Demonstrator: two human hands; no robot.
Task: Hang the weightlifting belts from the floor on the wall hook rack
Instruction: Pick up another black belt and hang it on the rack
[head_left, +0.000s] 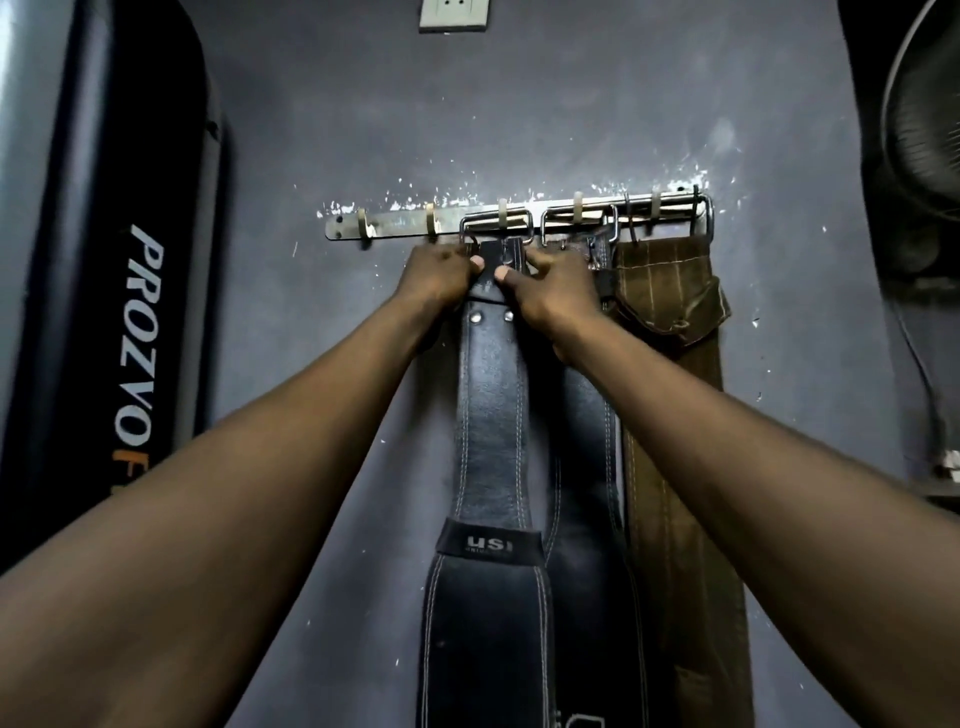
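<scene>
Two bare hands reach up a dark wall and grip the top end of a black leather belt (491, 415). The left hand (439, 275) holds the belt's left edge and the right hand (553, 283) its right edge. The fingers (506, 275) are curled round the strap, with the thumbs pressed on its front and nearly meeting.

Just above the fingers, the belt's metal buckle (496, 221) sits over a hook on the wall hook rack (395, 227), a metal bar fixed to the wall. Below the fingers the belt hangs straight down the wall, widening past a loop marked USI.

Just right of the right hand, and partly behind it, a second dark belt (587, 441) hangs from the next hook. Beyond that a brown belt (675, 415) hangs at the rack's right end. Left of the left hand, two more hooks stick out of the rack.

Far to the left stands a black punching bag (104, 260) with white and orange lettering. High above the fingers is a wall socket (453, 13), and far to the right a fan (924, 130).
</scene>
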